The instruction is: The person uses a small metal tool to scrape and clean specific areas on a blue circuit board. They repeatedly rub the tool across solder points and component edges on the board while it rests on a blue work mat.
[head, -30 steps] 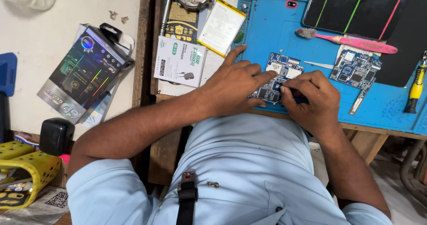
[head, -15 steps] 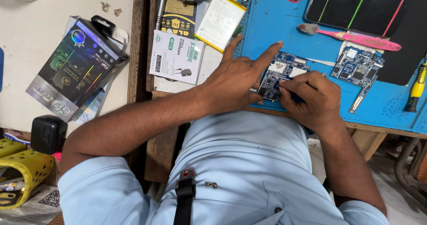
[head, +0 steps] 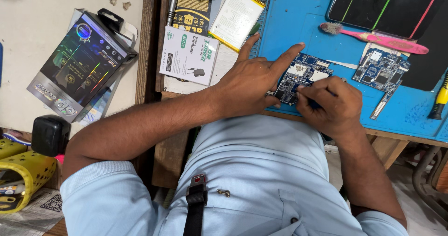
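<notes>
Both of my hands sit on a blue circuit board at the near edge of the desk.

The desk point(head: 242, 65) carries a blue work mat point(head: 303, 26) whose near edge runs just under my wrists; open mat lies beyond my fingers. On it, the circuit board point(head: 301, 75) lies flat near that edge. My left hand point(head: 252, 84) presses it down, fingers spread apart, forefinger stretched over the top. My right hand point(head: 329, 103) is closed together on a small dark tool I cannot make out. A second board point(head: 380, 68) sits just right; a pink toothbrush point(head: 373, 38) lies beyond. A white charger box point(head: 189, 55) rests left, shut.
</notes>
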